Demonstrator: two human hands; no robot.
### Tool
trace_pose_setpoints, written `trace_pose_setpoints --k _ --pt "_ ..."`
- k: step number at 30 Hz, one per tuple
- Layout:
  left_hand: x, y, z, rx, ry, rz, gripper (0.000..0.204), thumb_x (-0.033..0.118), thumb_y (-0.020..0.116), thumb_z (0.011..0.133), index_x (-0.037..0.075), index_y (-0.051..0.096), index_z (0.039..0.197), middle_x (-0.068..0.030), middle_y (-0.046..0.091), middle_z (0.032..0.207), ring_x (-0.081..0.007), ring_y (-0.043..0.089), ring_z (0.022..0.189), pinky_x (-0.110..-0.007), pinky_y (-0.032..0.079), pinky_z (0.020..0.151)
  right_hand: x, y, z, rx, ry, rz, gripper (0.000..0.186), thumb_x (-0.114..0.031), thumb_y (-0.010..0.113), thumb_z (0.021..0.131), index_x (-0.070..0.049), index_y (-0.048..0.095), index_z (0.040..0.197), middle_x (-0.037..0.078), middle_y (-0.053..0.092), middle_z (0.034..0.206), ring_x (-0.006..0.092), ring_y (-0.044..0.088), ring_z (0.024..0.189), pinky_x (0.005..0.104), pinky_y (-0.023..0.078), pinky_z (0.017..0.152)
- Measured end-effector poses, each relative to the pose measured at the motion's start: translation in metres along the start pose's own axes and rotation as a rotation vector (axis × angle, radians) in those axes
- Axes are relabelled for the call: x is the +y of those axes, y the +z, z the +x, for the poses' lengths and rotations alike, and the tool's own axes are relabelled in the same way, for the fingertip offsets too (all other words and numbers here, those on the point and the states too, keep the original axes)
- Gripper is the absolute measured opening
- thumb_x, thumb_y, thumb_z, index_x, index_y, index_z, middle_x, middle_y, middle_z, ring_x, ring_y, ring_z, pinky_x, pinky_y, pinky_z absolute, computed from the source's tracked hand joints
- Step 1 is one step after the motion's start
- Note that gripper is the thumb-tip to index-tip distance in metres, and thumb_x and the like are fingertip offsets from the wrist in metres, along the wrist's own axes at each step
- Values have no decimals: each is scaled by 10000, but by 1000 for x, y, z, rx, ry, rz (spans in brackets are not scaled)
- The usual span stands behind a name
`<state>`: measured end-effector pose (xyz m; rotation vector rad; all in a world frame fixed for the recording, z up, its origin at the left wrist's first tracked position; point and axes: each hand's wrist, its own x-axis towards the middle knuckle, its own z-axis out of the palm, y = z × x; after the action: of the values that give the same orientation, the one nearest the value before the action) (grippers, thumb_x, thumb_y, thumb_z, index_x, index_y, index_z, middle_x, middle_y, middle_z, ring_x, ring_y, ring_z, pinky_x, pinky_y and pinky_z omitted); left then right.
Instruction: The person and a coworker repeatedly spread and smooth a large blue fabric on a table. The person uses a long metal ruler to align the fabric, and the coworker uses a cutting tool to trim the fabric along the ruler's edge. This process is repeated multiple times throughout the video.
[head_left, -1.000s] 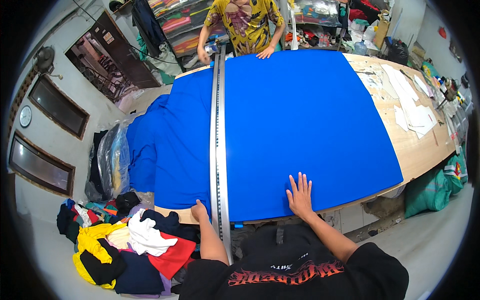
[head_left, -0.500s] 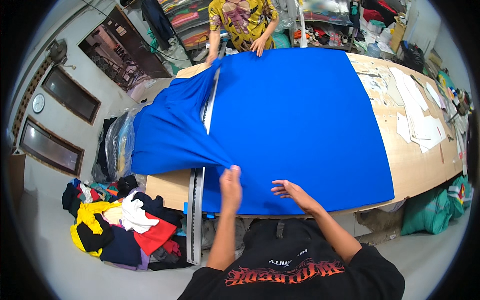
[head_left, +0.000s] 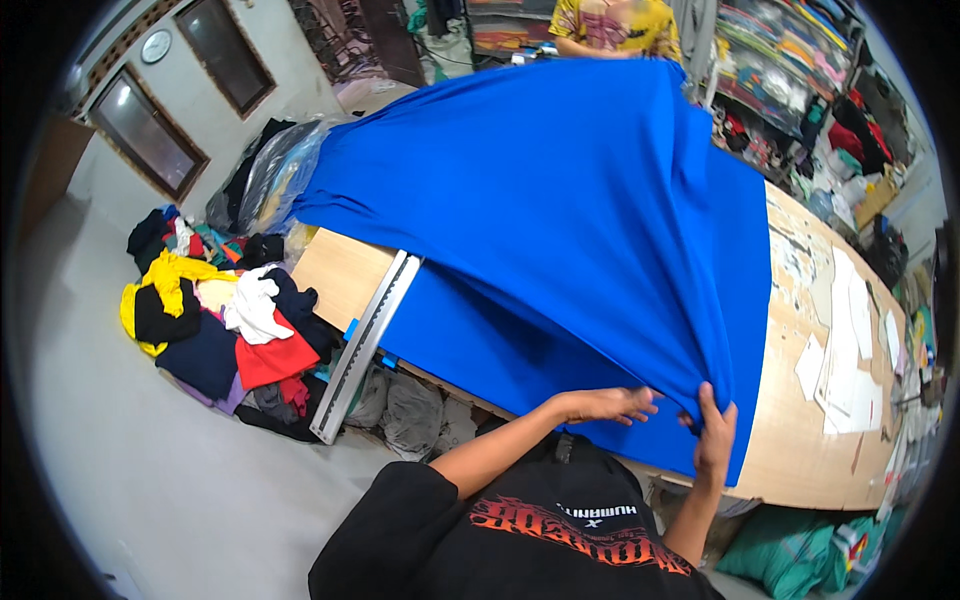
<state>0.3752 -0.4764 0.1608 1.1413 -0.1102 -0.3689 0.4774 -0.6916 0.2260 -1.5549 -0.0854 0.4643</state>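
Observation:
A large blue fabric (head_left: 580, 210) covers the long wooden table (head_left: 340, 275). Its left part is lifted and folded over toward the right, and a flat lower layer shows beneath the fold. My right hand (head_left: 715, 435) pinches the folded corner near the table's front edge. Just left of it, my left hand (head_left: 602, 405) lies with fingers stretched out on the lower layer. At the far end, a person in a yellow patterned shirt (head_left: 610, 25) stands by the fabric's other end.
A long metal ruler (head_left: 365, 340) lies at the table's bare left end, sticking out past the front edge. A pile of mixed clothes (head_left: 210, 320) sits on the floor at left. Paper sheets (head_left: 840, 350) lie on the table's right part. A green bag (head_left: 790, 560) sits lower right.
The fabric's left side has been pulled up and carried over to the right, baring the table's left end and the ruler. Both my hands have moved right along the front edge.

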Motion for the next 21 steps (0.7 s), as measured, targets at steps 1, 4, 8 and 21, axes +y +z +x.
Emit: trace_pose_setpoints --k 1,4,8,21 --pt "-10 -18 0 52 36 -257 774 671 476 1033 99 441 1553 -125 548 1513 -286 568 1328 -426 422 1163 -15 -16 -4 -27 42 25 393 -278 735 1003 -47 581 1281 77 646 1164 177 648 974 341 547 666" --pt "17 -48 -2 513 299 -675 782 627 579 1004 83 429 1545 -109 571 1489 -276 565 1355 -454 489 1119 -35 -59 -14 135 11 -76 496 -347 749 981 -39 569 1326 74 652 1178 198 639 1014 342 533 683" --pt "61 -152 -36 1147 719 -766 506 380 689 993 81 595 1391 -111 643 1389 -325 611 1254 -522 461 1128 -55 -99 3 223 -83 -87 532 -365 750 974 -14 566 1328 86 661 1126 176 645 908 292 501 633" --pt "92 -3 -15 1009 555 -5 589 388 636 1065 4 475 1482 -69 597 1375 -186 531 1307 -362 415 1134 -71 -131 46 403 -175 75 268 -415 702 1013 -158 626 1004 -83 503 687 4 421 530 175 289 476"
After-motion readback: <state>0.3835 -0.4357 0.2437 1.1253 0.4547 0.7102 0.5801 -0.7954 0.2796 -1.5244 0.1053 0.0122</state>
